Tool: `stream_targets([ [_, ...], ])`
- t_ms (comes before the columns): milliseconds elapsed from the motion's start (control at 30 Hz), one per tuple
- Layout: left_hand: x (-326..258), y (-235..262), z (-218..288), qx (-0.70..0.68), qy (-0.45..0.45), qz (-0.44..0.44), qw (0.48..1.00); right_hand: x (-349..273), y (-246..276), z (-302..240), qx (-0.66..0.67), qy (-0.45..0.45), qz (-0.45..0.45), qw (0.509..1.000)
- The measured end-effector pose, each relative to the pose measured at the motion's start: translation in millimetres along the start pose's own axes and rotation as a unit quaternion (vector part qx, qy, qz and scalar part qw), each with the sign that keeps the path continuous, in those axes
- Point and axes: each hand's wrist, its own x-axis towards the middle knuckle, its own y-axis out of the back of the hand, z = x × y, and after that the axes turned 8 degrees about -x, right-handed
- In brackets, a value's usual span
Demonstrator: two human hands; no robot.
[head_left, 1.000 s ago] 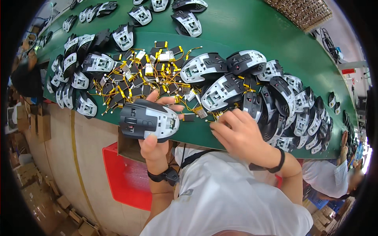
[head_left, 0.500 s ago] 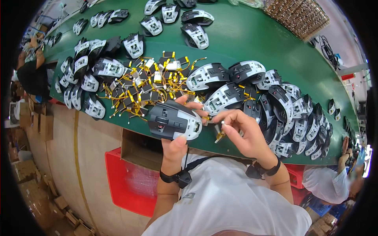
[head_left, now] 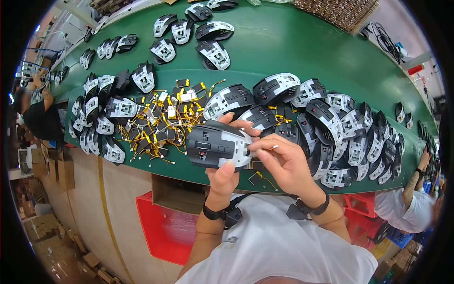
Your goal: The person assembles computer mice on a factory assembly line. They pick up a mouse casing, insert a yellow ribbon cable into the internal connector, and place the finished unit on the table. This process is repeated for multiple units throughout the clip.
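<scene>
My left hand (head_left: 223, 179) is closed around a black and silver-white computer mouse (head_left: 215, 147), thumb on its near side and fingers at its far side. The mouse's cut-out white end points to the right. At that end my right hand (head_left: 286, 160) pinches a thin wire with a small white plug (head_left: 275, 147) poking out above the fingers. Whatever else sits between the fingertips is hidden. Just below, a small flat battery (head_left: 255, 178) with yellow tape and a wire lies on the green table (head_left: 288, 52).
Left of the mouse spreads a pile of wired batteries (head_left: 163, 123). Many similar mice crowd the right (head_left: 326, 120) and left (head_left: 113, 108) sides. A red crate (head_left: 165, 229) and a cardboard box (head_left: 177, 194) stand below the table edge. Other people (head_left: 406, 208) are at both sides.
The right fingertips have come in against the mouse's white end, where they were a little apart from it. My view has shifted, moving the table's contents leftward in the picture.
</scene>
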Motion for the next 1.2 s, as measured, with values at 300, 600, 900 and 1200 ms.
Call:
stream_targets([
  [300, -2, 0, 3, -0.002, -0.002, 0.018, 1.0, -6, 15, -6, 0.123, -0.097, -0.009, 0.988],
  [600, -10, -5, 12, -0.021, 0.072, -0.107, 0.991, -9, 28, -9, 0.028, -0.02, -0.085, 0.996],
  [900, -26, -11, 10, 0.034, 0.111, -0.094, 0.989, -11, 30, -2, 0.11, -0.115, -0.034, 0.987],
  [1200, -19, -9, 6, 0.037, 0.078, -0.095, 0.992, -12, 22, -2, 0.098, -0.097, 0.076, 0.988],
])
